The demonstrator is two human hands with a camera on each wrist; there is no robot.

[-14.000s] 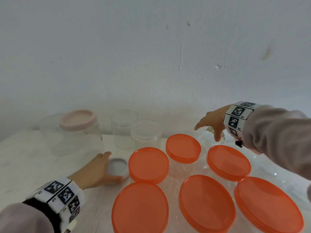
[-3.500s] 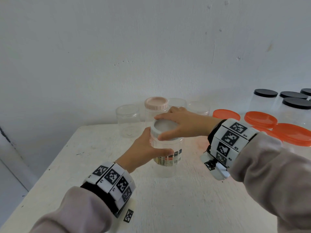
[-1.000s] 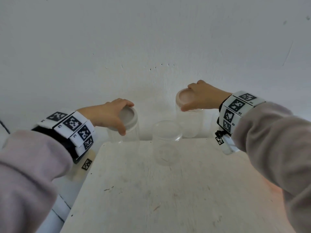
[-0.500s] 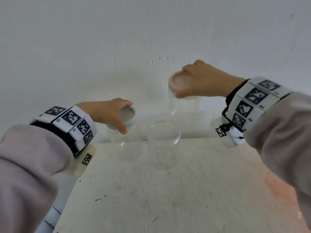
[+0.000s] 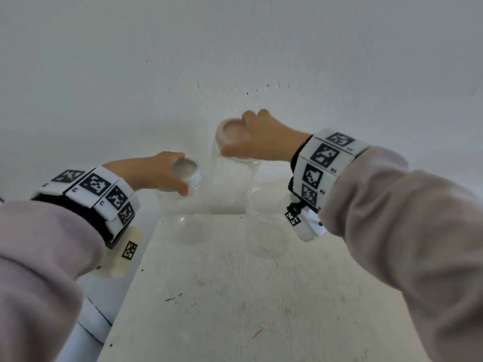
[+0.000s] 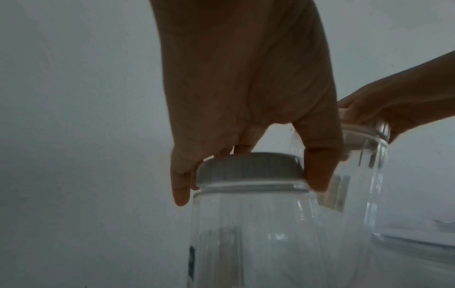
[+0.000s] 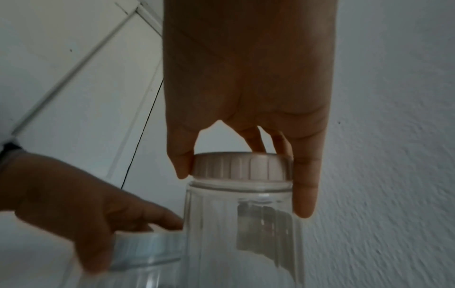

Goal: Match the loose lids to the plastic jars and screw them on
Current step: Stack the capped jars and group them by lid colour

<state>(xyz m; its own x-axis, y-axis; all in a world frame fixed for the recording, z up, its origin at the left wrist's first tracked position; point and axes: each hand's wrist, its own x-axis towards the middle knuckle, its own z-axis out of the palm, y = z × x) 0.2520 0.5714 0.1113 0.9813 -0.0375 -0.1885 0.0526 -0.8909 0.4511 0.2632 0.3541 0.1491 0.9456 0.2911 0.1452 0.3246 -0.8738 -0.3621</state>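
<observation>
My left hand (image 5: 167,176) grips the white lid (image 5: 186,173) of a clear plastic jar (image 5: 187,218) from above; the left wrist view shows fingers and thumb curled round that lid (image 6: 248,168). My right hand (image 5: 258,142) grips the pink lid (image 5: 232,131) of a taller clear jar (image 5: 232,184), held higher than the left one. In the right wrist view the thumb and fingers (image 7: 304,194) clasp the ribbed pink lid (image 7: 240,166) on its jar (image 7: 241,233). Both jars hang near the table's far left corner.
A lidless clear jar (image 5: 266,220) stands on the white table (image 5: 248,296) under my right wrist. The table's left edge drops to a pale floor (image 5: 99,296). A white wall (image 5: 235,61) runs close behind the jars.
The right hand has carried the pink-lidded jar leftward, close beside the white-lidded jar. The left hand keeps its grip with little movement. The head view has shifted left.
</observation>
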